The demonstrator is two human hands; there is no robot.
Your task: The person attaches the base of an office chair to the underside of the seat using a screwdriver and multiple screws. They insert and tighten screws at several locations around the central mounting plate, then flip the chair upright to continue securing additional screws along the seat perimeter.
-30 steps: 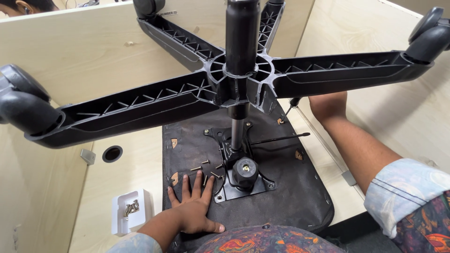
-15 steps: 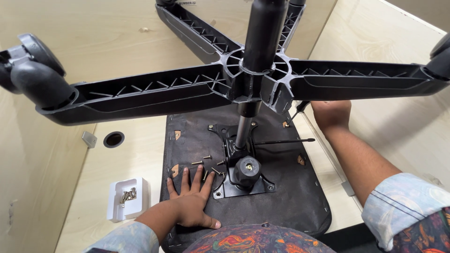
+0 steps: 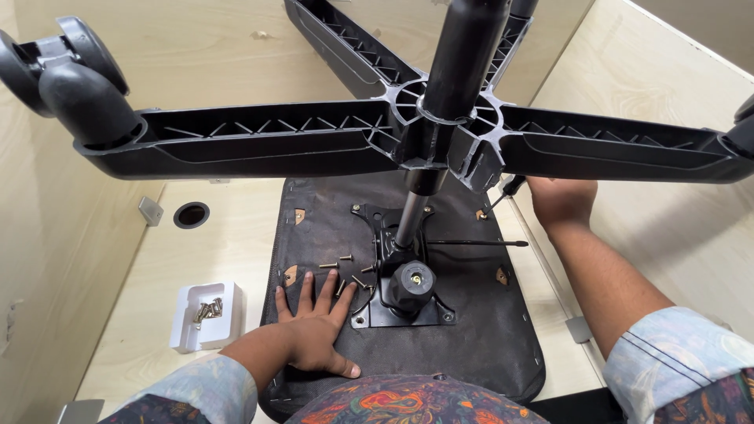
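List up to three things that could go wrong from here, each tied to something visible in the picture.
1. Loose screws lie on the seat underside right by the left hand; a nudge might scatter them.
2. The star base stands high on a thin column, so it could tip if the seat shifts.
3. The right hand sits under a base arm, by a screwdriver, and might get pinched.
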